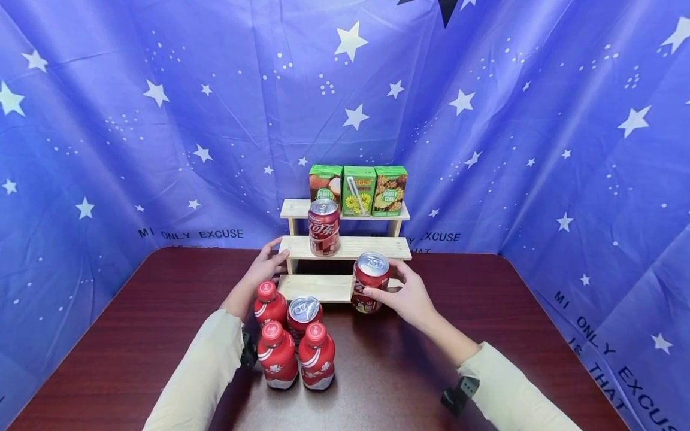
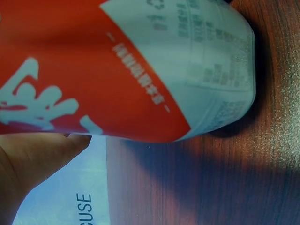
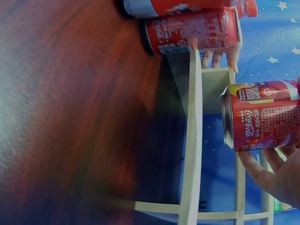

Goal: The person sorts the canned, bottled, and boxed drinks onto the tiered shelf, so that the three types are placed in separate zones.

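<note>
Red can (image 1: 369,276), right of centre: probably weighty, slick, thin-walled; hold mid-side. Right hand (image 1: 408,296): thumb and fingers curled round it. Left hand (image 1: 266,263): loosely extended, at shelf (image 1: 374,247).

- Red bottles (image 1: 317,357) and a standing can (image 1: 305,315) block the shelf's (image 1: 315,288) lower left.
- Right hand (image 1: 408,297) and held can (image 1: 371,282) obstruct the bottom step's right.
- Middle step (image 1: 374,246) has open room right of its shelved can (image 1: 324,230).

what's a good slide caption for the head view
Right hand holding a red can before a three-tier wooden rack, left hand at its side, cartons on top.
</note>
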A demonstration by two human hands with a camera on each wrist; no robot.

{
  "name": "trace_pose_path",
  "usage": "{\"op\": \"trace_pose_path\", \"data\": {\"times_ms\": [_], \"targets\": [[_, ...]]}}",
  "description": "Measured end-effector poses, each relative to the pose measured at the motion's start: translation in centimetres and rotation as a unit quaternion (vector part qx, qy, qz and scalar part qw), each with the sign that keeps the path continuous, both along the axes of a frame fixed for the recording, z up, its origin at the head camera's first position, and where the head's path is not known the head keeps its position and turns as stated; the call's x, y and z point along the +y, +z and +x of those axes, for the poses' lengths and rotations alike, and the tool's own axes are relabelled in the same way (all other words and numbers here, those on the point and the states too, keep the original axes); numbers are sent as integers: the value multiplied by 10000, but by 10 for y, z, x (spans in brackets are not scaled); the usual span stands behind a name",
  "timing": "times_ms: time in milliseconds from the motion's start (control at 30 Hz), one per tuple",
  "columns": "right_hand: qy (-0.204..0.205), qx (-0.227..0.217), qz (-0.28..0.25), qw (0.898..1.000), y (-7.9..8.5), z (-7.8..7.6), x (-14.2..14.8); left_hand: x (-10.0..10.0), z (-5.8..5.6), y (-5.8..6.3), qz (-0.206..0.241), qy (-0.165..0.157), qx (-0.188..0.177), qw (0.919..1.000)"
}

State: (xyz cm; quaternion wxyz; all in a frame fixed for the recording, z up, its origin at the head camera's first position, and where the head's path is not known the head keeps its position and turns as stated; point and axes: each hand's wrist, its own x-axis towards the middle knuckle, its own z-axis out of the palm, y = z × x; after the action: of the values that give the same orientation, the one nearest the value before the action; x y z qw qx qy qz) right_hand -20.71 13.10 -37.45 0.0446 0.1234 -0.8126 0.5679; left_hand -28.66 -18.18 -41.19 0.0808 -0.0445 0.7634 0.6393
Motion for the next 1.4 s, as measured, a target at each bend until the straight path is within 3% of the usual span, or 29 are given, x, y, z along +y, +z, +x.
{"op": "trace_pose_path", "data": {"times_ms": [267,767,1400], "targets": [[-370,167,474,9980,15,-14,-1,0,0,0,-31,25,-42,10000],[-558,57,426,9975,30,-42,-7,0,1,0,-24,38,-67,10000],[-978,225,242,9947,31,-70,-18,3,3,4,-84,88,-76,9999]]}}
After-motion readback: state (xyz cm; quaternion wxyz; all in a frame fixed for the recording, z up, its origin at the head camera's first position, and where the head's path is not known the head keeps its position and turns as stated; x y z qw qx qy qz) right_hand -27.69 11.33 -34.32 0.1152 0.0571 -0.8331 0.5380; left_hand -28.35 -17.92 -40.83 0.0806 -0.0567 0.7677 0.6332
